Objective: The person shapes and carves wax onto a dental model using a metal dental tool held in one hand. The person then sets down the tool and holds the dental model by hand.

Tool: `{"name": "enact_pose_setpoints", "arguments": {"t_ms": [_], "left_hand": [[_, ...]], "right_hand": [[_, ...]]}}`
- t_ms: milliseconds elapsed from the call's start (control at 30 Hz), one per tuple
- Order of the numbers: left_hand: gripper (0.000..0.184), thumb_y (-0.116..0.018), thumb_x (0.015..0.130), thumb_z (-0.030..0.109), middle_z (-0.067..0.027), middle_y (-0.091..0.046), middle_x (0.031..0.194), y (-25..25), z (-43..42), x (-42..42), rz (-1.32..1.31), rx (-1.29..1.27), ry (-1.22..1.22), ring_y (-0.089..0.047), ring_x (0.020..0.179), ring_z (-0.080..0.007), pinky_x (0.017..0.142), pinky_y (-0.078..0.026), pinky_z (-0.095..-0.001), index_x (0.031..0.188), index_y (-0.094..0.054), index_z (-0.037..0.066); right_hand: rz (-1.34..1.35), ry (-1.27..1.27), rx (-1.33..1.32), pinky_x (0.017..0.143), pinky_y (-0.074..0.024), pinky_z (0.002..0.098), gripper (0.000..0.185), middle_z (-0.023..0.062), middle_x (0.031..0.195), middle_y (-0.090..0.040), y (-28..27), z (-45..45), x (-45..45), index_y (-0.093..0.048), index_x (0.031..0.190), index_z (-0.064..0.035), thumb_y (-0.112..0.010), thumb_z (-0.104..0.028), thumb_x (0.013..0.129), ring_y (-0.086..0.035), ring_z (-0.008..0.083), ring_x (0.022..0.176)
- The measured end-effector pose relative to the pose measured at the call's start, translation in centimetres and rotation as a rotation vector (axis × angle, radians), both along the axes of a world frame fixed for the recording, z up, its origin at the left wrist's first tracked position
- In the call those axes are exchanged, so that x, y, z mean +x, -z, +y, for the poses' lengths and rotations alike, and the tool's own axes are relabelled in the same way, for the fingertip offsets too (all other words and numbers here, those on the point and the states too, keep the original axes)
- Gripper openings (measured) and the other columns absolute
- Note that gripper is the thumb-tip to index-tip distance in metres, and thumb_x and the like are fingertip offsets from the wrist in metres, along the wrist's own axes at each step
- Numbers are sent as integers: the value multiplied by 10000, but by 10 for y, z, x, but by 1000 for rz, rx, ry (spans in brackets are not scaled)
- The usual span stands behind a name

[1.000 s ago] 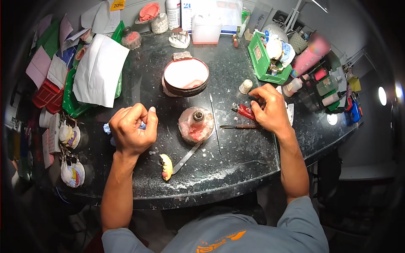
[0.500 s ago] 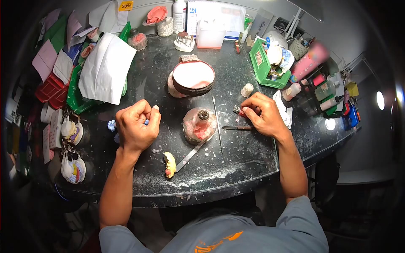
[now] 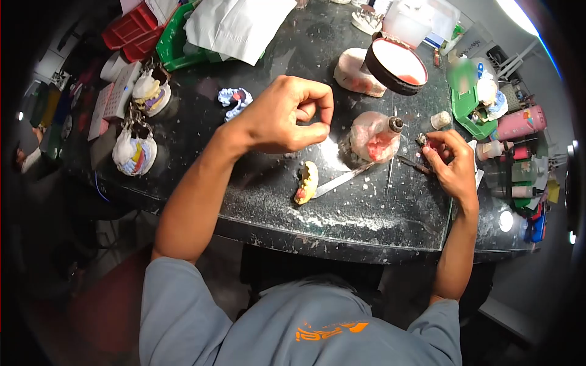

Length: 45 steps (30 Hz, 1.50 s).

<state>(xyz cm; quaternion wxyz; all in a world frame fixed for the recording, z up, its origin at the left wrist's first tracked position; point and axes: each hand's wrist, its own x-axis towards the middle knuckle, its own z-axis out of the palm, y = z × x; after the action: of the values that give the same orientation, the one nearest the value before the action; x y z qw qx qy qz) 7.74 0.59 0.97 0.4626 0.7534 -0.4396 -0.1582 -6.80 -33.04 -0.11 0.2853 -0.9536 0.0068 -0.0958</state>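
Note:
My left hand [image 3: 290, 116] hovers left of a glass spirit lamp [image 3: 369, 137], its fingers curled and the thumb close to the index finger; nothing shows in it. In my right hand [image 3: 453, 161] is a small red lighter [image 3: 422, 141] with a metal head, held between thumb and fingers right of the lamp. The lamp has a metal neck and pinkish contents. Below my left hand lie a yellow curved dental piece [image 3: 307, 182] and a flat metal blade [image 3: 342, 180]. A thin metal tool [image 3: 390, 174] and a dark-handled knife [image 3: 413, 163] rest between lamp and right hand.
Behind the lamp stands a round dark-rimmed dish [image 3: 400, 64] beside a pinkish plaster block [image 3: 357, 76]. Dental models [image 3: 135, 152] stand at left, near a blue piece [image 3: 235, 100]. Green bins [image 3: 174, 46] and a small pale cup [image 3: 441, 119] are around the bench.
The view has turned, shifting the bench things rightward. My left hand has moved closer to the lamp and its fist has loosened, uncovering the blue piece. My right hand still holds the lighter.

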Motion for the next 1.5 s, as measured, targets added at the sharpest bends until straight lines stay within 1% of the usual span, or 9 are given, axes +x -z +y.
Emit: {"name": "enact_pose_setpoints", "arguments": {"t_ms": [33,133,200,467,700,1067,1100,1300,1500], "left_hand": [[148,-629,700,27,94,-309,594,1,2,1,126,41,93,-294,559,-23,524,-260,-237,846,-603,24],[276,-599,647,10,72,-392,694,-6,6,-3,375,102,271,-303,599,-24,543,-273,-221,922,-593,-2],[353,-600,622,-7,44,-443,761,-7,8,-2,358,186,341,-323,615,-28,558,-300,-207,974,-614,-6],[328,-664,612,50,-33,-628,873,2,5,4,232,239,462,-459,630,-114,573,-406,-253,935,-719,25],[350,-716,645,61,-25,-626,874,5,5,3,235,269,482,-472,680,-112,599,-407,-247,992,-759,59],[299,-736,650,63,-41,-667,848,1,2,0,182,287,479,-489,648,-124,572,-389,-267,947,-771,50],[249,-731,693,37,-34,-688,818,-1,1,-1,189,286,468,-492,645,-125,575,-392,-274,938,-774,57],[220,-766,720,50,-32,-708,813,-7,-1,-3,189,336,429,-490,624,-123,573,-402,-285,940,-774,53],[188,-770,734,45,-14,-676,735,-1,0,-2,193,233,388,-474,593,-81,541,-386,-260,920,-763,23]], "right_hand": [[2,0,-2,611,-486,255,198,55,889,-631,-1,1,0,-700,1029,16,-746,-37,843,-590,114,720],[17,8,-1,619,-489,254,199,52,892,-636,-1,2,1,-698,1037,19,-741,-45,854,-587,107,724],[6,0,-21,624,-493,254,200,53,896,-640,-2,2,0,-700,1040,13,-742,-49,855,-589,106,725],[3,-6,-9,602,-490,251,208,57,890,-637,1,1,0,-697,1048,8,-743,-55,855,-590,107,723],[-15,-21,-9,599,-491,264,189,59,853,-614,2,2,0,-696,1023,-3,-743,-57,848,-584,129,710],[-53,-45,-4,612,-506,276,183,73,831,-620,0,3,-1,-696,1009,-8,-756,-83,853,-621,155,682],[-50,-41,-17,619,-510,279,187,71,831,-621,0,3,-1,-696,1015,-6,-754,-82,854,-624,155,674],[-37,-48,-22,625,-508,289,202,78,837,-623,-2,3,-2,-699,1033,-6,-754,-79,853,-626,156,679],[-33,-49,-3,621,-502,294,211,79,836,-617,-2,4,-2,-700,1044,-6,-755,-81,854,-622,155,674]]}}
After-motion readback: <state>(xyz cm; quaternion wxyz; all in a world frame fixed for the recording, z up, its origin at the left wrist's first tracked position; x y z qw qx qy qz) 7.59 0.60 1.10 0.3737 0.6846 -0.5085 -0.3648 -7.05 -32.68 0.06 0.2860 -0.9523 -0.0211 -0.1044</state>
